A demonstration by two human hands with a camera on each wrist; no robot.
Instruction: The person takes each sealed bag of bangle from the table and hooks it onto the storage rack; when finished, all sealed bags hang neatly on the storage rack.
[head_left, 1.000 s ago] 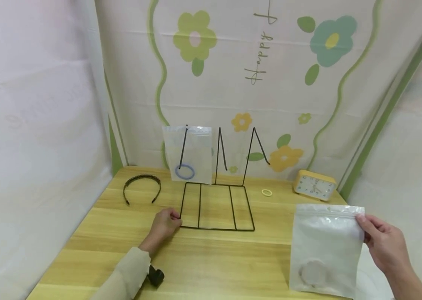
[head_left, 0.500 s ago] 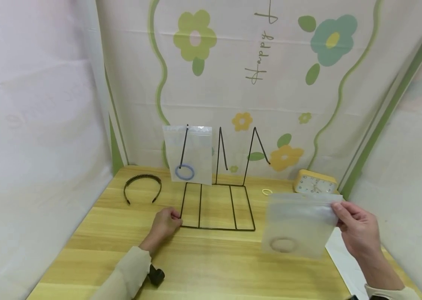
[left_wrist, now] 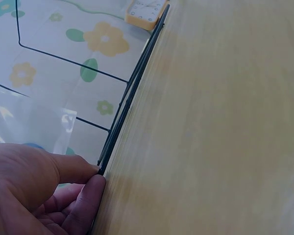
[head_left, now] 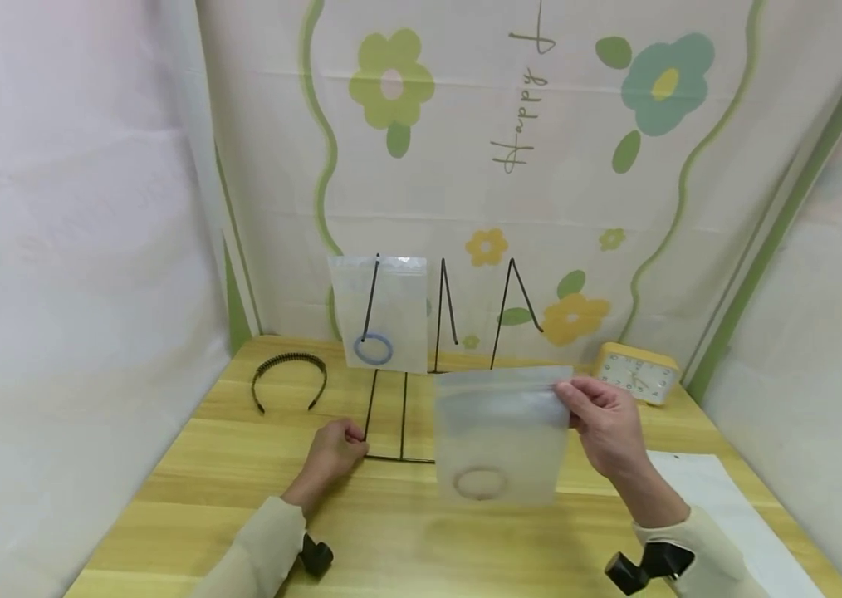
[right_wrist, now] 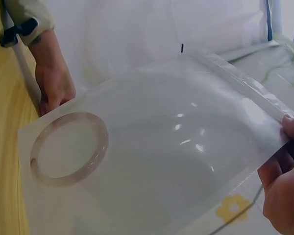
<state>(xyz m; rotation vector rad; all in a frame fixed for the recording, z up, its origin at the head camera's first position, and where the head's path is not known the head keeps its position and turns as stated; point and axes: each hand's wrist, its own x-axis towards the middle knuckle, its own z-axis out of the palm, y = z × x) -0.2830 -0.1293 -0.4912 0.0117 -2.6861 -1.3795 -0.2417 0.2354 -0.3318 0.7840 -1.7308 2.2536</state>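
Hands on black rack and translucent bag, 1 pinkish ring inside.

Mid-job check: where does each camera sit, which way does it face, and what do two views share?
Head: on the head, facing forward and down at the wire rack; left hand, right hand and sleeves show.
Left wrist: on that wrist, facing along the wire rack's edge toward the clock; left hand shows.
Right wrist: on that wrist, facing across the held zip bag; right hand shows, left hand and sleeve beyond.
Shared: head and left wrist both show the clock.
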